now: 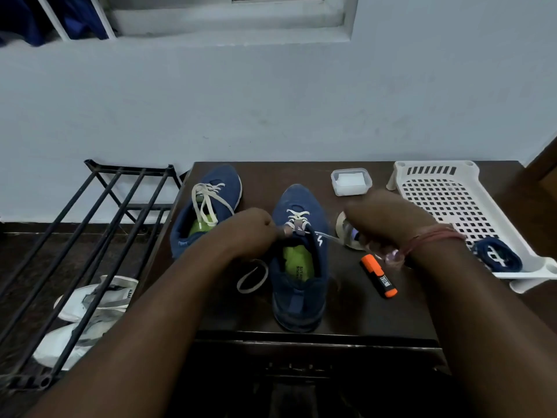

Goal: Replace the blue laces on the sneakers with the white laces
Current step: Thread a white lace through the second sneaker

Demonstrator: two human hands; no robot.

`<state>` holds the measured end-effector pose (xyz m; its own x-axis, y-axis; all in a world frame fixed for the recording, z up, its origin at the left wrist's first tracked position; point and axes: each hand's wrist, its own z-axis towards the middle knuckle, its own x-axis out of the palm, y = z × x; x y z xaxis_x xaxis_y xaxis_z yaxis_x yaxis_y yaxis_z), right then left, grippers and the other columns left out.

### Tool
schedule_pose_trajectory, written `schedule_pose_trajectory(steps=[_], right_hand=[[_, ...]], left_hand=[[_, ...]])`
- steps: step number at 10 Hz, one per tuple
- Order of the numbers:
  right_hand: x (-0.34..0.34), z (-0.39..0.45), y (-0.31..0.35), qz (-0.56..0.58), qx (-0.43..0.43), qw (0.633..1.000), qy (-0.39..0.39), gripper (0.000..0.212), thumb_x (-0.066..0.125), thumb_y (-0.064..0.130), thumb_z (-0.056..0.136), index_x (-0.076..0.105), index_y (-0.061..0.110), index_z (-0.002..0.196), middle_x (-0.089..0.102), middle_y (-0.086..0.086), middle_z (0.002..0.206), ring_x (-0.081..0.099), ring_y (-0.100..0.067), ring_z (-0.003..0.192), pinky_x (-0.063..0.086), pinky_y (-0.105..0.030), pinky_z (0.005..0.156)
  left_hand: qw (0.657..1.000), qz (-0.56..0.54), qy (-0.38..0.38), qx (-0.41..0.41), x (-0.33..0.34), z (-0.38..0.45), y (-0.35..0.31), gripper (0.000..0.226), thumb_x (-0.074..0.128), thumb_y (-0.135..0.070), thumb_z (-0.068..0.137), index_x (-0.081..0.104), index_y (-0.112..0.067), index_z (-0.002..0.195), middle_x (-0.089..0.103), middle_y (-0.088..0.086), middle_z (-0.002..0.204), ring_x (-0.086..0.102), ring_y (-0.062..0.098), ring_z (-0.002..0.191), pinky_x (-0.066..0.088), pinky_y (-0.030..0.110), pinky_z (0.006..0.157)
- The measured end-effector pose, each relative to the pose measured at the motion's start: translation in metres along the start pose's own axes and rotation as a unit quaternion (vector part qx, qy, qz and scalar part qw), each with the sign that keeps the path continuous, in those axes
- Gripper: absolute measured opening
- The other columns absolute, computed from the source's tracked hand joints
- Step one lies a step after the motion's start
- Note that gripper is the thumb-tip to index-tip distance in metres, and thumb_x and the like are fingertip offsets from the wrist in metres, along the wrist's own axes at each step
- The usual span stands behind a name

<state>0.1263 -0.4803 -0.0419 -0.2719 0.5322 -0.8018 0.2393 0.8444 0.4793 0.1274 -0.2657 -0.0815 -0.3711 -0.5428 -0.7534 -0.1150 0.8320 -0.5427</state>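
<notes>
Two blue sneakers on dark table (346,312), toes toward wall. Left sneaker (208,206) already laced white, loose bow. Right sneaker (300,260) mid-table, white lace (297,217) crossed only through front eyelets, green insole showing. Left hand (247,230) at tongue, fingers pinched on lace end; loose lace loop (253,277) lying just left of shoe. Right hand (388,224) pulling other lace end taut to the right, fingers closed on it. Orange highlighter (379,276) just right of shoe, under right wrist. Small lidded box (351,181) behind. White perforated tray (452,200) at right edge holding blue laces (497,257). Metal rack (90,236) left of table, white shoes beneath. Bare tabletop at near edge.
</notes>
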Motion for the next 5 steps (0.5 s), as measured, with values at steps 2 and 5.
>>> schedule_pose_trajectory(steps=[2,5], right_hand=[[0.031,0.005,0.005,-0.063,-0.078,0.995,0.012,0.023,0.053,0.021,0.093,0.061,0.012,0.113,0.065,-0.011,0.115,0.061,-0.029,0.106,0.048,-0.032,0.088],[0.039,0.020,0.001,-0.118,-0.048,0.990,0.056,0.015,0.055,0.014,0.089,0.065,0.006,0.082,0.071,-0.012,0.094,0.067,-0.030,0.092,0.055,-0.033,0.078]], left_hand=[[0.998,-0.026,-0.057,-0.030,-0.005,0.005,0.002,0.038,0.068,-0.042,0.092,0.066,-0.011,0.071,0.069,0.006,0.077,0.065,0.022,0.075,0.050,0.030,0.068],[0.989,0.042,-0.115,-0.087,-0.012,0.004,0.006,0.020,0.065,-0.021,0.083,0.070,-0.002,0.085,0.069,0.018,0.092,0.066,0.033,0.088,0.049,0.033,0.067]])
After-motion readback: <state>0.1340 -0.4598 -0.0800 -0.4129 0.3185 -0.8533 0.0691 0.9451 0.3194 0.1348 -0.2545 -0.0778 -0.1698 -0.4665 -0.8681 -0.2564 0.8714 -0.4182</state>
